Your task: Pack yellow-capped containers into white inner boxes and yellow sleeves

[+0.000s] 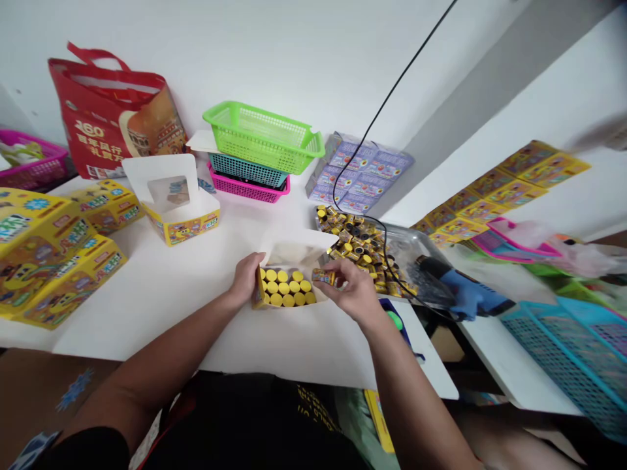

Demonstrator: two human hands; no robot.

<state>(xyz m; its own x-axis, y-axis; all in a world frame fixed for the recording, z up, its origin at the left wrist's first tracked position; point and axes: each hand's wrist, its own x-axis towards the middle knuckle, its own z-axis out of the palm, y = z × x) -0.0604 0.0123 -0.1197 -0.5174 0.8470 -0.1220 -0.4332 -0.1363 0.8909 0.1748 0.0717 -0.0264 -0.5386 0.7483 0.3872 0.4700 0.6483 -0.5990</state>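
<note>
Right hand point(355, 294) pinching small bottle point(323, 277) on its side, long axis left-right, left hand point(246, 277) gripping open box point(287, 288)

Both forearms are bare down to the left hand point(245, 277) and right hand point(355, 294). A black short sleeve point(93, 450) shows at lower left; the black shirt point(255, 424) at bottom centre carries yellow lettering point(313, 403)

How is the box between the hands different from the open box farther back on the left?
The near box shows rows of yellow caps; the far box shows no contents from here. The left hand grips the near box; the far box stands untouched. Both are yellow printed cartons with lids open.
</note>
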